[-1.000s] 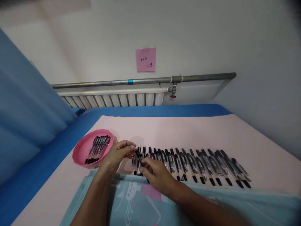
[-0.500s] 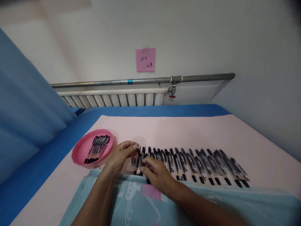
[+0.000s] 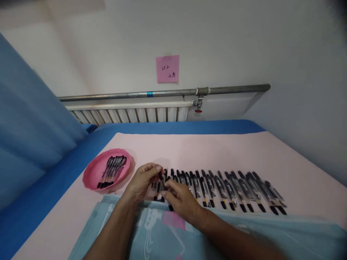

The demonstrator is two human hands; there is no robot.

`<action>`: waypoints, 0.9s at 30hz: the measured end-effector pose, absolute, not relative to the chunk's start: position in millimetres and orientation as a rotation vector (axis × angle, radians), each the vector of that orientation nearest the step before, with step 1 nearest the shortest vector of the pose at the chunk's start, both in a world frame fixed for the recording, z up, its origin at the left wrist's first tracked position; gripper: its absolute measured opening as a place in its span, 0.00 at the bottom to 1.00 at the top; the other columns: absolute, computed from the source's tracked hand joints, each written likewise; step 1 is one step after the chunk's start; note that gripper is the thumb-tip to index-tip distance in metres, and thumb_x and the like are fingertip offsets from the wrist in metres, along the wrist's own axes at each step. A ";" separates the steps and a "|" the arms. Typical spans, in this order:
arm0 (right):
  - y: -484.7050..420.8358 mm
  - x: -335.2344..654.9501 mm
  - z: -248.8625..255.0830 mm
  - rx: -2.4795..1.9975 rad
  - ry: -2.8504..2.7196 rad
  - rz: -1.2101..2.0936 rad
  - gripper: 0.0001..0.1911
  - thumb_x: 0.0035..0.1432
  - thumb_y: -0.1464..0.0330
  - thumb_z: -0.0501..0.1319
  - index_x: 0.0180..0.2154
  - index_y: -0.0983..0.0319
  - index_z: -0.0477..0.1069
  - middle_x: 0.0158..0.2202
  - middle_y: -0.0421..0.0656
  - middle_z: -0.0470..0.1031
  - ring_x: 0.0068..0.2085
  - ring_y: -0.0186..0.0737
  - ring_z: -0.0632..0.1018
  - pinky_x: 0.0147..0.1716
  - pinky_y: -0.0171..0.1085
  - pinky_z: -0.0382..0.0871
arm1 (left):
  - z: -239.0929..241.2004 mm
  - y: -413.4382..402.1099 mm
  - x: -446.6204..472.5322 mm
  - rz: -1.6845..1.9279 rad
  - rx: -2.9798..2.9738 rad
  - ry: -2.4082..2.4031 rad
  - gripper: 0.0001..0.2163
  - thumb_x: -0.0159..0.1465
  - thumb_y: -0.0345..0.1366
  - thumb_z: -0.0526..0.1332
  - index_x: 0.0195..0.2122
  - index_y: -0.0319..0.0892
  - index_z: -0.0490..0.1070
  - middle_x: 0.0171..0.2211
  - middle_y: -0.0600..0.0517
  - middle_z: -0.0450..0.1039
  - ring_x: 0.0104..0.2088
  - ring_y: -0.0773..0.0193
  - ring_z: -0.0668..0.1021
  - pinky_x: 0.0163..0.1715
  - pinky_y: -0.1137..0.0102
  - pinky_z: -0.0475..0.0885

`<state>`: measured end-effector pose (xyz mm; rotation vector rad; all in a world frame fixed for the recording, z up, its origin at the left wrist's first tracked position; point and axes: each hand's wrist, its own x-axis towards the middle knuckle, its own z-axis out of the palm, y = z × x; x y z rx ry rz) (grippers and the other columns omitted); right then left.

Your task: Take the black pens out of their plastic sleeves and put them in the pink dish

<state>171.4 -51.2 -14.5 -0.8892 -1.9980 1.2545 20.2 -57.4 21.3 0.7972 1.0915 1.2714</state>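
Between my two hands is a pen [image 3: 161, 177], tilted, with a dark upper part and a black lower end [image 3: 170, 207]. My left hand [image 3: 143, 178] pinches its upper end with thumb and fingertips. Lower down, my right hand [image 3: 181, 198] is closed around the barrel. Just beyond and beside my hands lies a long row of pen parts [image 3: 230, 189]: clear barrels, black caps and thin pieces, several of each. My hands cover part of the left end of this row.
To the left stands a pink bowl [image 3: 88, 173] holding several pens [image 3: 112, 169]. A light blue cloth [image 3: 114, 206] with white drawings lies along the near edge of the pink tabletop [image 3: 211, 151]. Behind are a radiator [image 3: 135, 115] and a pipe [image 3: 173, 93]; a blue curtain [image 3: 32, 137] hangs left.
My left hand has shifted slightly right at the pen's upper end, and its fingers now cover the tip. The right hand stays almost still; the bowl and row are unchanged.
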 end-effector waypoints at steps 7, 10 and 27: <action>-50.5 171.7 -15.9 -0.842 -2.000 1.205 0.04 0.55 0.69 0.54 0.27 0.61 0.61 0.20 0.34 0.59 0.23 0.29 0.63 0.24 0.30 0.55 | 22.8 -57.0 21.1 1.262 0.736 1.122 0.12 0.51 0.40 0.65 0.31 0.37 0.72 0.30 0.49 0.73 0.27 0.69 0.73 0.29 0.73 0.68; -50.1 171.9 -17.0 -0.874 -2.012 1.160 0.04 0.54 0.70 0.54 0.28 0.61 0.62 0.20 0.34 0.60 0.23 0.30 0.63 0.25 0.30 0.55 | 19.8 -55.4 20.9 1.323 0.705 1.184 0.11 0.47 0.39 0.68 0.25 0.37 0.70 0.22 0.54 0.69 0.22 0.71 0.71 0.25 0.74 0.67; -49.7 171.5 -16.5 -0.868 -2.024 1.200 0.04 0.55 0.70 0.54 0.28 0.61 0.62 0.20 0.34 0.61 0.23 0.30 0.64 0.25 0.30 0.56 | 23.4 -56.8 19.6 1.295 0.784 1.154 0.11 0.47 0.38 0.67 0.25 0.36 0.70 0.24 0.52 0.72 0.24 0.71 0.73 0.26 0.76 0.67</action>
